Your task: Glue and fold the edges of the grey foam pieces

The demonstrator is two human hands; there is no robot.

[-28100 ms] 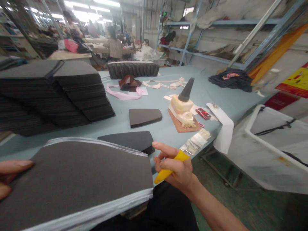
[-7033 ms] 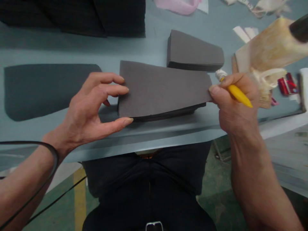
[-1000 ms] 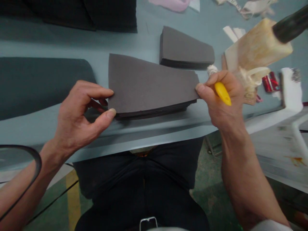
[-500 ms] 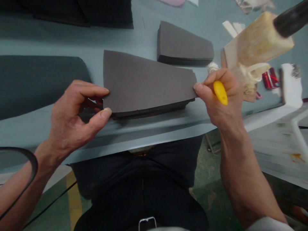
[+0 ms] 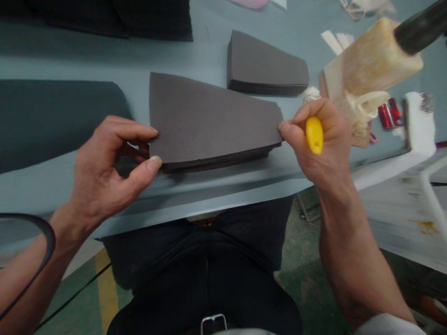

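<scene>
A stack of dark grey wedge-shaped foam pieces [image 5: 213, 123] lies near the table's front edge. My left hand [image 5: 108, 167] curls round the stack's wide left end, with thumb and fingers touching its edge. My right hand [image 5: 319, 139] is closed on a yellow-handled brush [image 5: 314, 134], whose whitish tip shows above the knuckles. The thumb of that hand presses against the stack's narrow right end.
A second, smaller grey stack [image 5: 267, 65] lies behind. A dark flat piece [image 5: 52, 118] lies at the left, and tall black piles [image 5: 104, 16] stand at the back. A yellowish glue pot [image 5: 373, 60] with a black handle stands on a board at the right, beside a red item [image 5: 387, 114].
The view has shifted slightly. My right hand has turned a little, so the yellow handle points more downward. The stack sits almost where it was, both hands still at its ends.
</scene>
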